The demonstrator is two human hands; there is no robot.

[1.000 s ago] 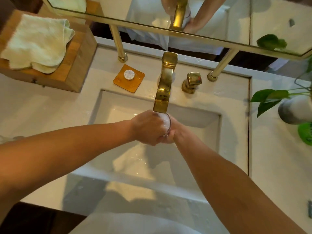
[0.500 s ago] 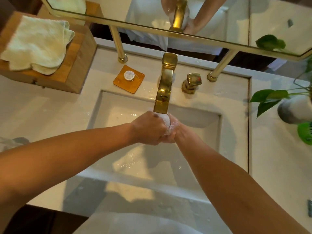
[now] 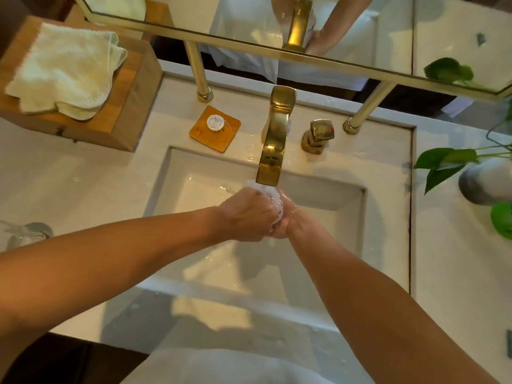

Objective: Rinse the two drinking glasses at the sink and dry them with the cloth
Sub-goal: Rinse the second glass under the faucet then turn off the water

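Gold-coloured faucet [image 3: 273, 151] pours water onto a clear glass [image 3: 277, 202] held over the sink basin [image 3: 194, 173], right under the spout. The left hand [image 3: 246, 217] wraps its curled fingers round the glass from the left. The right hand [image 3: 291, 220] clasps it from the other side, and the two hands touch. A second glass [image 3: 26, 234] stands on the counter at the far left, well apart. The pale cloth [image 3: 63, 70] lies folded on a wooden box [image 3: 133, 106] at the back left.

glass [image 3: 277, 204] under faucet [image 3: 274, 139], cloth [image 3: 63, 70] folded aside
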